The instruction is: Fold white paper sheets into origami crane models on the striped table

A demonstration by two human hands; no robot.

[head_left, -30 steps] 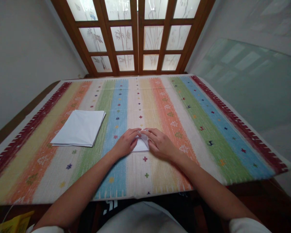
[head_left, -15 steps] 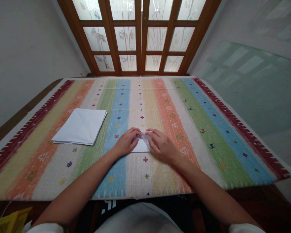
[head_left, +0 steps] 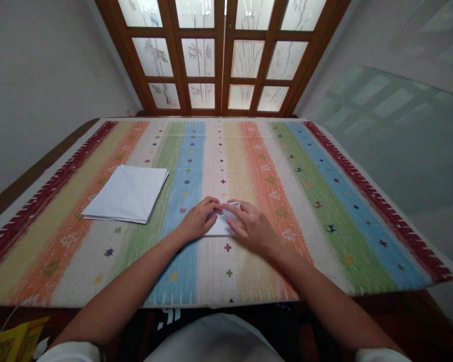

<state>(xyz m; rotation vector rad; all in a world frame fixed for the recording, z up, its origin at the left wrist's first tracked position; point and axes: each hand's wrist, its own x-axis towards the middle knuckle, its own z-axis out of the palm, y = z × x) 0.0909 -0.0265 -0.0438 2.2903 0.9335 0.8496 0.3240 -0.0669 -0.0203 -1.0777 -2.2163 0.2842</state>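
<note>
1. On the striped woven rug (head_left: pixel 283 211), your left hand (head_left: pixel 199 219) and right hand (head_left: pixel 252 229) sit narrowly cupped, holding a small folded white paper (head_left: pixel 221 227).
2. That paper lies between both hands, well right of the folded white paper stack (head_left: pixel 126 193).

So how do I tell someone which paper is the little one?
Find the big striped cloth. Between the left hand and right hand near its middle lies a small folded white paper. It is smaller than the flat white paper stack beside it, and the hands touch it.
</note>
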